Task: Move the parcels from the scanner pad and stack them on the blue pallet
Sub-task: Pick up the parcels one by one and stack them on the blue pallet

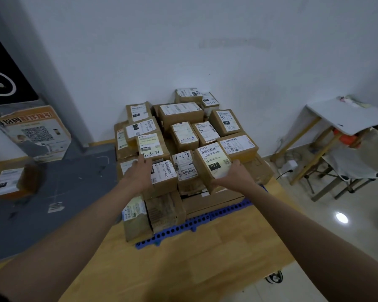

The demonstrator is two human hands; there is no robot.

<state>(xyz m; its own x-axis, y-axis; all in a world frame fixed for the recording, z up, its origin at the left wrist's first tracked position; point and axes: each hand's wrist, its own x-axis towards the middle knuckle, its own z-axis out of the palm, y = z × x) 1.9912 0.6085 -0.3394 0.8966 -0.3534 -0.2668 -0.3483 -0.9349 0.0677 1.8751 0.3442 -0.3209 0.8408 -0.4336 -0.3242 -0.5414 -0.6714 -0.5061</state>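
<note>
parcels [179, 136] stacked on pallet [205, 219], scanner pad [59, 192] to its left, one parcel [9, 182] on pad

Roughly seventeen cardboard parcels [180, 114] visible stacked on one blue pallet [194, 221]; exact count unclear, lower ones hidden. One more parcel [11, 182] on one grey scanner pad [63, 188]. One QR-code poster [33, 134]. One white folding table [347, 116]. Two hands.

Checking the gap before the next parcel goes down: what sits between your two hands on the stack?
In the head view, two labelled parcels: one marked 220-220-C40 beside the left hand, and one handwritten 4-3-11 next to the 032 parcel the right hand holds.
</note>
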